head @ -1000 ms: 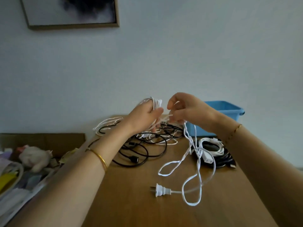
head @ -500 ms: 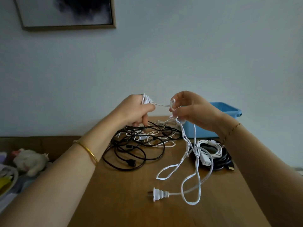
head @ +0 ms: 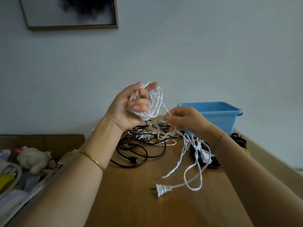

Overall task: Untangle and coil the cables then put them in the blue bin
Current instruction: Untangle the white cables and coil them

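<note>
My left hand [head: 127, 108] is raised palm toward me and grips a coil of white twisted cable [head: 153, 102] wound round its fingers. A strand runs from the coil down to my right hand [head: 185, 119], which pinches it just above the table. The rest of this white cable trails over the wooden table [head: 147, 202] to a white two-pin plug [head: 161, 189]. Behind my hands lies a tangle of black cables [head: 136, 153] mixed with white ones. The blue bin [head: 219, 115] stands at the back right.
A coiled black and white cable bundle [head: 208, 157] lies under my right forearm, in front of the bin. More black items [head: 238, 139] sit right of the bin. A plush toy [head: 32, 157] and clutter fill the space left of the table.
My left hand has risen and turned palm toward me, with more white cable wound on it. My right hand has dropped lower and to the right along the strand.
</note>
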A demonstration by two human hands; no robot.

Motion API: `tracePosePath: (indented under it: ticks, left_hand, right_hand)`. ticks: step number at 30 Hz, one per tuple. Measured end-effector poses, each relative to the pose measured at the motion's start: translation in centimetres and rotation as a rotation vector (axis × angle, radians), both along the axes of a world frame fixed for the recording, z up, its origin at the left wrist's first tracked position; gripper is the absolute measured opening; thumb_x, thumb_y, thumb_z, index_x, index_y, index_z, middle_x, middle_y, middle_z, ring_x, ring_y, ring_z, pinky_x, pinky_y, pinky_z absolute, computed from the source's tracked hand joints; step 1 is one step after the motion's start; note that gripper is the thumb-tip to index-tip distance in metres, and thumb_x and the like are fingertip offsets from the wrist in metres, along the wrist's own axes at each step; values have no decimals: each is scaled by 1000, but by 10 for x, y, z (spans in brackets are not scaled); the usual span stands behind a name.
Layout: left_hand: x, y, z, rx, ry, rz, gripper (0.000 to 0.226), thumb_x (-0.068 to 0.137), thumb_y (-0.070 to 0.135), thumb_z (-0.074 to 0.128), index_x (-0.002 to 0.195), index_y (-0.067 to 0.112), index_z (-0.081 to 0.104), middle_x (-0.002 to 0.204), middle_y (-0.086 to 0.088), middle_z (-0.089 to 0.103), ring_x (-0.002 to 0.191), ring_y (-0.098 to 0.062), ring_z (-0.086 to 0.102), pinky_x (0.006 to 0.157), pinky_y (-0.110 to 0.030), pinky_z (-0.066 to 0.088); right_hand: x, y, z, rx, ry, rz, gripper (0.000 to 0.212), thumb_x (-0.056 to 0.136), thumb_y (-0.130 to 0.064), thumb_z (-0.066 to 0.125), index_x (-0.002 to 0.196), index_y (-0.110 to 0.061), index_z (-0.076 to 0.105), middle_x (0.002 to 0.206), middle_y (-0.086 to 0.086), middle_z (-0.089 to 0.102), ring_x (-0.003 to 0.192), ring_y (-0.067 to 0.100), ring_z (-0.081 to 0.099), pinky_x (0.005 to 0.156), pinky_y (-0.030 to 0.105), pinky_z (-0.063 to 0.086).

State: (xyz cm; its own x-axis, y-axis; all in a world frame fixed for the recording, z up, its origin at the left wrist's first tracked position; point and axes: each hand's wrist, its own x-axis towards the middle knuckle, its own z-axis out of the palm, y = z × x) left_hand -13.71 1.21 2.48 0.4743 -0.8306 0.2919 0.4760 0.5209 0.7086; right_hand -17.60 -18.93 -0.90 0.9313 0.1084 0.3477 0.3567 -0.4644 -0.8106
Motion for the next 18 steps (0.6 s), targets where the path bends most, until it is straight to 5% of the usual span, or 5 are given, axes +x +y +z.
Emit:
tracePosePath:
  ticks: [4, 8, 11, 14, 18]
  left_hand:
    - [-4, -12, 0, -46, 4, 471, 30, 95, 26, 48, 117, 5, 47, 90, 0, 72, 40, -2, 43, 44, -13, 43]
    - [1, -8, 1, -30, 0, 642, 36, 100, 26, 45, 128, 5, 46, 110, -3, 69, 54, -6, 57, 51, -19, 50]
    - [4, -10, 0, -33, 61, 711, 45, 101, 25, 44, 138, 2, 42, 121, -6, 66, 71, -11, 69, 57, -22, 55]
    - [7, -21, -4, -27, 85, 829, 38, 102, 22, 42, 133, 0, 47, 116, -8, 67, 78, -14, 72, 62, -29, 58]
    - [17, -26, -15, 103, -103, 1121, 12, 95, 11, 57, 106, 6, 55, 120, -10, 63, 90, -20, 71, 76, -47, 58]
  right_hand:
    - [-6, 9, -2, 72, 36, 87, 17, 89, -7, 63, 105, -6, 66, 61, 7, 57, 47, 8, 51, 48, 17, 44]
    - [-9, 6, -8, -3, 106, 83, 16, 85, -14, 68, 97, -3, 68, 73, 7, 62, 67, 21, 53, 65, 32, 44]
    - [-11, 3, -10, -14, 166, 92, 34, 87, -27, 66, 93, 7, 66, 73, 7, 61, 66, 20, 47, 59, 25, 40]
    - [-15, 8, -6, -53, 196, 90, 35, 88, -26, 65, 97, 8, 65, 66, 3, 55, 58, 10, 45, 52, 17, 36]
    - [-20, 16, -4, -218, 190, 85, 11, 86, -13, 63, 93, -5, 68, 78, 8, 67, 63, 10, 52, 62, 22, 44]
